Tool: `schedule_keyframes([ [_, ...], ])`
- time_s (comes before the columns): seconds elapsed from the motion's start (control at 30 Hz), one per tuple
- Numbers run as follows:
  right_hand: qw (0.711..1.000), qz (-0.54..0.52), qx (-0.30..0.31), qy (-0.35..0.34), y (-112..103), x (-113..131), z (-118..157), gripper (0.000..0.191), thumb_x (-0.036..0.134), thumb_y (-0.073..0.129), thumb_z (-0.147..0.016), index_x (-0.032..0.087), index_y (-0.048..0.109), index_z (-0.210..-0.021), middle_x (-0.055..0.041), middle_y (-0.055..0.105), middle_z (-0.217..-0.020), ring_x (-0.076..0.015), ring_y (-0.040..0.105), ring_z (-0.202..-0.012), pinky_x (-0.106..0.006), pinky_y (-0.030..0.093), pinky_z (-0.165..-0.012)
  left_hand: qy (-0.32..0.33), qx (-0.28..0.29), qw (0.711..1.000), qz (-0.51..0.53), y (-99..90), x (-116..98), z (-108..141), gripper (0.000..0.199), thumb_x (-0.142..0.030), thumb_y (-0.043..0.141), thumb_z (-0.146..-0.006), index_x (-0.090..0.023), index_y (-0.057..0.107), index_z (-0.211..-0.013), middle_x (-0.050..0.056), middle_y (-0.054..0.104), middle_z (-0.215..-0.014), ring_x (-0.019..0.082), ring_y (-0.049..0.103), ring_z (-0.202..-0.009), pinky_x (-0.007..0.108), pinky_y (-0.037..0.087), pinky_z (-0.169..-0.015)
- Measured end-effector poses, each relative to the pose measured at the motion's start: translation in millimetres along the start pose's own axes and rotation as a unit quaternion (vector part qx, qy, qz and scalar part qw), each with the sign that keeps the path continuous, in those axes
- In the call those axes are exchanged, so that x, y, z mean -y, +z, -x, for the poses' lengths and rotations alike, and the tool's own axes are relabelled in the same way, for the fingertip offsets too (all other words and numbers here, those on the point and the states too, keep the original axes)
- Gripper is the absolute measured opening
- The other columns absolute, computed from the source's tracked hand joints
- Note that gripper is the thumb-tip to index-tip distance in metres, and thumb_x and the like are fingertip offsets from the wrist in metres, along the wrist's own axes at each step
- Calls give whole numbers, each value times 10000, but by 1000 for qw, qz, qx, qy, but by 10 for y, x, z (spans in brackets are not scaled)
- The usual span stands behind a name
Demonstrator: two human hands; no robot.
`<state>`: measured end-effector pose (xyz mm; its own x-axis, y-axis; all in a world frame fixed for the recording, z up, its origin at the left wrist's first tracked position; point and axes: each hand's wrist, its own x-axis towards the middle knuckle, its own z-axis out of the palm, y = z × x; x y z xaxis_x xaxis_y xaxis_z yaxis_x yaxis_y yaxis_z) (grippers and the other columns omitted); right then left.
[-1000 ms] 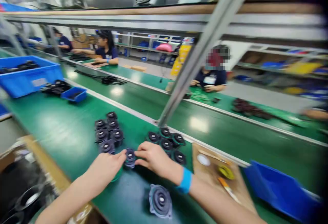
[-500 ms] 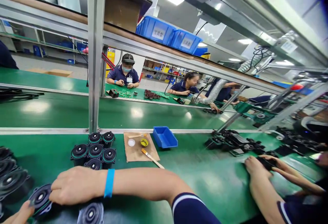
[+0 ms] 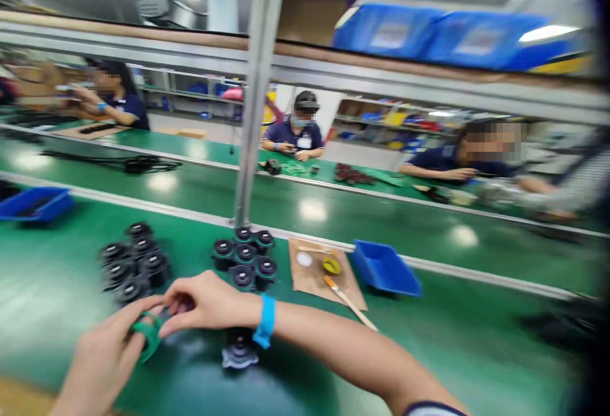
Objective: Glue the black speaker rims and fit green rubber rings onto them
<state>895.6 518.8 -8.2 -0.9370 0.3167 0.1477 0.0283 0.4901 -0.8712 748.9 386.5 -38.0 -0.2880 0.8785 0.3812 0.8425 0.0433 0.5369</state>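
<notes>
Over green worktop (image 3: 476, 340), pinching green ring (image 3: 153, 338) in left hand (image 3: 98, 352), near black round parts (image 3: 155, 265); meeting its edge with right hand (image 3: 212, 301), right grip unclear. Best handled evenly, untwisted.

Counter (image 3: 429, 327): green, pale glare patches. Left cluster of round parts (image 3: 136, 263) and cluster nearer the far edge (image 3: 245, 254): black, pale centre dots; thin green lines visible on some parts of the latter. Lone part (image 3: 239, 354): black upper, grey flange. Ring (image 3: 151, 338): solid green. Wristband (image 3: 265, 321): bright blue. Sleeve (image 3: 431, 409): navy, white stripe. Sheet (image 3: 305, 284) by the far edge: brown; disc (image 3: 304, 259) white, round container (image 3: 332, 266) yellow, brush (image 3: 351, 305) orange and pale wood. Trays at the far edge, left (image 3: 54, 205) and right (image 3: 386, 270): blue.
</notes>
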Motion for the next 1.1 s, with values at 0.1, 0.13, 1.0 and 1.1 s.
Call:
schedule_keyframes([
  [0.1, 979, -194, -19, 62, 109, 144, -136, 238, 298, 796, -709, 173, 610, -790, 49, 617, -666, -97, 599, -638, -206, 468, -635, -51, -5, 997, 52, -352, -99, 77, 306, -214, 428, -810, -232, 668, -999, -7, 744, -835, 173, 697, -721, 231, 535, -659],
  [0.13, 974, -219, -8, 63, 129, 193, -197, 229, 324, 766, -730, 169, 613, -799, 44, 615, -661, -89, 580, -609, -205, 462, -606, -68, -19, 995, 70, -417, -128, 57, 300, -209, 434, -814, -217, 663, -1007, 0, 740, -854, 170, 694, -745, 225, 529, -655],
  [1.0, 983, 169, 63, 40, 338, -1, -709, 195, 117, 570, -788, 192, 749, -805, -53, 732, -809, -195, 666, -743, -291, 476, -707, 6, 20, 1000, -4, -411, 433, 587, 374, -54, 451, -864, -201, 661, -1136, 59, 672, -1079, 145, 679, -936, 259, 563, -859],
  [1.1, 973, 216, 85, -9, 333, 29, -591, 258, 99, 533, -825, 187, 753, -927, -97, 702, -956, -228, 651, -870, -328, 475, -798, 18, 38, 999, -28, -312, 451, 610, 294, -146, 517, -924, -222, 630, -1185, 60, 678, -1177, 157, 686, -1009, 276, 562, -907],
])
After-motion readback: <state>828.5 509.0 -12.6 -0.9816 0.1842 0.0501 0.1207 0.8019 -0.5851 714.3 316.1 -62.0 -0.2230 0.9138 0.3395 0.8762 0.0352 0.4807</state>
